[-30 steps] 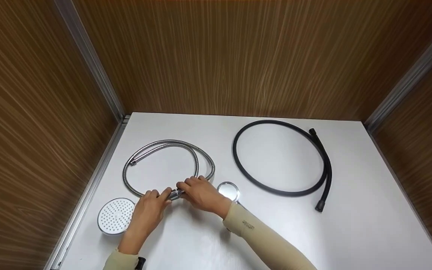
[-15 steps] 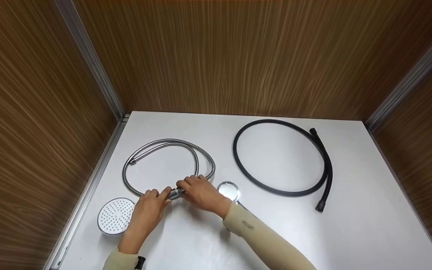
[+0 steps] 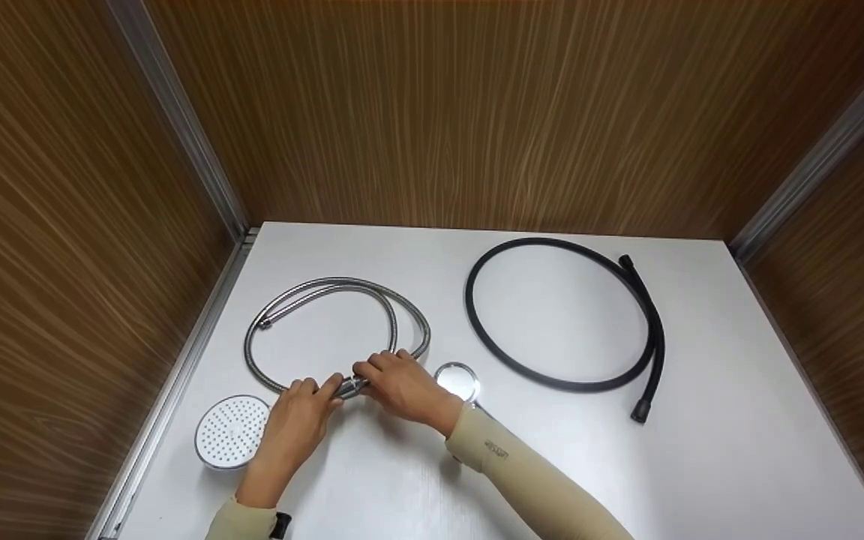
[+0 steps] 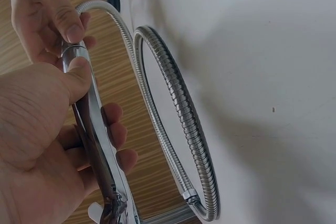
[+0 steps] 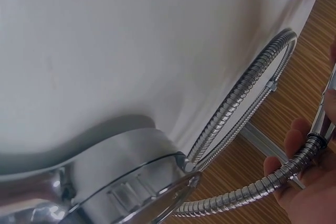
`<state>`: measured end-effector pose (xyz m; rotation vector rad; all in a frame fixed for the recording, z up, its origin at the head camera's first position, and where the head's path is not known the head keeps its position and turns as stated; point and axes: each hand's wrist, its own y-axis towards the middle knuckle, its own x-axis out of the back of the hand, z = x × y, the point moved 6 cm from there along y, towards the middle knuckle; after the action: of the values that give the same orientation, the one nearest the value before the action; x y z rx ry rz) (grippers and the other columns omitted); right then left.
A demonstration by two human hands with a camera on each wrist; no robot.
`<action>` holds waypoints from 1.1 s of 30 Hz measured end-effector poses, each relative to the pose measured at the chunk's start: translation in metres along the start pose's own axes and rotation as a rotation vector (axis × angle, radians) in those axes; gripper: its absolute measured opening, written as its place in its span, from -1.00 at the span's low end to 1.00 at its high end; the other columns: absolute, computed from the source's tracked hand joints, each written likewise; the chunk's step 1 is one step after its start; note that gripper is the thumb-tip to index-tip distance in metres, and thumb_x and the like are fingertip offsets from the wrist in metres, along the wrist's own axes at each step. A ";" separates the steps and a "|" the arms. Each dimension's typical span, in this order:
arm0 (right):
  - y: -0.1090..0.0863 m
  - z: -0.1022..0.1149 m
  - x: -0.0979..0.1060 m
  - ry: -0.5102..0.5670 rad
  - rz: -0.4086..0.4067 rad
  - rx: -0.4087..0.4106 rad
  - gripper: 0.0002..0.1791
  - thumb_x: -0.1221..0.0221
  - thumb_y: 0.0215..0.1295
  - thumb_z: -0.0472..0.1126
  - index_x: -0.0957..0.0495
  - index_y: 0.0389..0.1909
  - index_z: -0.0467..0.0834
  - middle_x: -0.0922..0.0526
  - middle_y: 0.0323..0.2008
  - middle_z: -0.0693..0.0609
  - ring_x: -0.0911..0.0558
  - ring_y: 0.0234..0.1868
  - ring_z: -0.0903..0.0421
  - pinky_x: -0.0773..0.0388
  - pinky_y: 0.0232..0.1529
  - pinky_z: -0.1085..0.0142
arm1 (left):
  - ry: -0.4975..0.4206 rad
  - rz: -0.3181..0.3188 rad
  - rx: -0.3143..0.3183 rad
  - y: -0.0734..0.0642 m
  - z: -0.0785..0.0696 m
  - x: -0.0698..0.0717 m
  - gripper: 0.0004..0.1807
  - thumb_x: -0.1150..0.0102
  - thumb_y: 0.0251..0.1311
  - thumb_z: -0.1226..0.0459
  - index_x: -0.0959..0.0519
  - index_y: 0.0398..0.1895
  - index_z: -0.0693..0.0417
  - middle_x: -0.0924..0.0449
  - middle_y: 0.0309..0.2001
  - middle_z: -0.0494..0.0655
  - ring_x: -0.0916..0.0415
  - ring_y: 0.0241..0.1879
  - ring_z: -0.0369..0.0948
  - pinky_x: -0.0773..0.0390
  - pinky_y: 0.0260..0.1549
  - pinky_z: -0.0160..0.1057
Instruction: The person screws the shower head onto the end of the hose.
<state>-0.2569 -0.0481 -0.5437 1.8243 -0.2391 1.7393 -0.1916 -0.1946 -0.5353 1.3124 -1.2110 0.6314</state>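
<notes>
My left hand (image 3: 301,420) grips the chrome handle (image 4: 92,114) of a hand shower, fingers curled round it and thumb along its top. The shower's round white face (image 3: 232,433), dotted with nozzles, lies to the left of that hand. At the handle's end, my right hand (image 3: 406,386) pinches the joint where a ribbed metal shower hose (image 3: 338,283) meets the handle. Handle and hose end stand in line, touching. In the right wrist view the hose (image 5: 236,198) runs out from between the right fingers (image 5: 294,142). How far the joint is threaded cannot be seen.
A second, smaller chrome shower head (image 3: 457,382) lies by the right wrist, its handle partly under the forearm. A black hose (image 3: 469,300) lies coiled on the white table (image 3: 717,375) at the right. Wood-grain panels (image 3: 432,112) close in the back and sides.
</notes>
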 end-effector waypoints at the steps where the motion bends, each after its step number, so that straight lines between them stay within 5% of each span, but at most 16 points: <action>1: 0.000 0.000 0.000 0.000 0.006 -0.001 -0.69 -0.14 0.58 0.02 -0.54 0.19 0.00 -0.69 -0.05 0.09 -0.69 -0.03 0.10 -0.57 -0.08 0.22 | -0.002 -0.001 0.000 0.000 0.000 0.000 -0.61 -0.41 0.28 0.18 -0.66 0.14 0.05 -0.48 -0.46 0.01 -0.38 -0.49 -0.10 -0.44 -0.46 -0.09; 14: 0.000 0.001 -0.004 0.004 0.045 -0.015 -0.67 -0.09 0.62 0.03 -0.54 0.23 -0.01 -0.69 -0.02 0.08 -0.69 0.00 0.09 -0.61 -0.01 0.17 | -0.013 -0.023 -0.007 -0.002 0.001 -0.001 -0.61 -0.43 0.26 0.19 -0.66 0.13 0.05 -0.48 -0.46 0.02 -0.40 -0.49 -0.07 -0.44 -0.46 -0.07; 33: 0.001 0.002 -0.003 -0.025 -0.004 -0.019 -0.60 -0.20 0.55 0.04 -0.48 0.24 -0.06 -0.72 -0.06 0.09 -0.72 -0.03 0.12 -0.60 -0.06 0.23 | -0.001 -0.023 -0.014 -0.002 0.002 0.001 -0.61 -0.42 0.27 0.18 -0.66 0.14 0.05 -0.48 -0.45 0.03 -0.37 -0.50 -0.09 -0.44 -0.48 -0.07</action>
<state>-0.2558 -0.0511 -0.5463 1.8322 -0.2612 1.7066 -0.1896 -0.1969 -0.5356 1.3128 -1.1974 0.6051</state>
